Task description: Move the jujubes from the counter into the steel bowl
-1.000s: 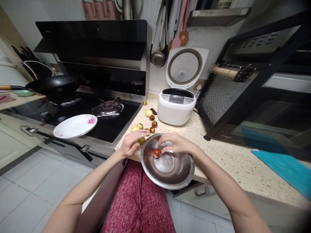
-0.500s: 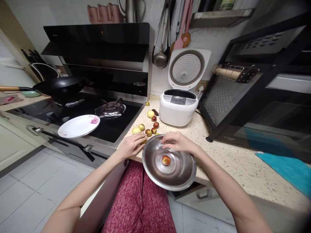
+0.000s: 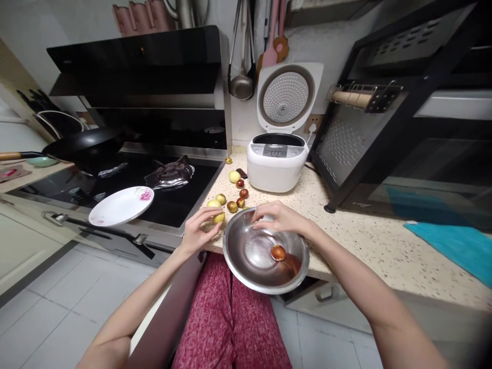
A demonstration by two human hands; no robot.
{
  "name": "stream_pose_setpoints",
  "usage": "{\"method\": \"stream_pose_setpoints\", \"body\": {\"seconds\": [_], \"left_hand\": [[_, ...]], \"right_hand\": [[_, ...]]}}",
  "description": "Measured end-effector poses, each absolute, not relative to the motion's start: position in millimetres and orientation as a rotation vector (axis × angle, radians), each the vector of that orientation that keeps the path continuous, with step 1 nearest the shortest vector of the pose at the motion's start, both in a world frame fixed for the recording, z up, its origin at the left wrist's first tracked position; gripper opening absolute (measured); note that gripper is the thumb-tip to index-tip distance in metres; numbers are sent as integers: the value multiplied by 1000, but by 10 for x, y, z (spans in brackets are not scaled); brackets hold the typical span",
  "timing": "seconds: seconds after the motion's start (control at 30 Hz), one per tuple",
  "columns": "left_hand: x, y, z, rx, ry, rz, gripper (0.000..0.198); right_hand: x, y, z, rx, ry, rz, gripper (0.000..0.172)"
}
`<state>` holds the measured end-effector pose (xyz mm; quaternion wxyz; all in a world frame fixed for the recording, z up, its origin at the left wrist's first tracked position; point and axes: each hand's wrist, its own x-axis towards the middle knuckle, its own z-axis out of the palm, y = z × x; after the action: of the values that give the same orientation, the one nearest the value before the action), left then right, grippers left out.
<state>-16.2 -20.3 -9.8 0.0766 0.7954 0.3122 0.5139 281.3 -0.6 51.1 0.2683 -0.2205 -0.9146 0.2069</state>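
A metal bowl tilts over the counter's front edge, with one red-brown jujube inside on its right part. My right hand reaches over the bowl's back rim, fingers bent inside it and thumb hidden; whether it grips the rim is unclear. Left of the bowl, my left hand has its fingertips around a yellow-green jujube. Several more jujubes lie behind on the counter, among them a brown-green one, a red one and a pale yellow one.
An open white rice cooker stands at the back of the counter. On the left, a white plate lies at the stove's front edge, with a black wok beyond. A black oven and a blue cloth are at right.
The jujube in the bowl has rolled to the right. My left hand has drawn back a little from the bowl, and the yellow-green jujube now shows at its fingertips. The view has shifted slightly.
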Motion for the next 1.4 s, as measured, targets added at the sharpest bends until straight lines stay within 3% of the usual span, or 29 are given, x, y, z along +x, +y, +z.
{"method": "stream_pose_setpoints", "body": {"seconds": [0.23,0.4,0.6,0.83,1.07,1.4], "left_hand": [[45,-387,151,2354,744,1731,33],[246,-508,325,2591,644,1676,42],[383,-551,358,2655,539,1631,38],[408,-556,384,2621,552,1616,32],[340,-444,235,2479,565,1675,26],[176,-97,41,2348,1004,1672,26]], "right_hand": [[2825,-47,575,-543,-2378,488,15],[2784,-128,619,-445,-2279,505,27],[2711,-164,551,-424,-2206,609,41],[2643,-231,570,-465,-2174,737,36],[2757,-156,645,-611,-2316,644,34],[3008,-73,796,-671,-2534,724,31]]}}
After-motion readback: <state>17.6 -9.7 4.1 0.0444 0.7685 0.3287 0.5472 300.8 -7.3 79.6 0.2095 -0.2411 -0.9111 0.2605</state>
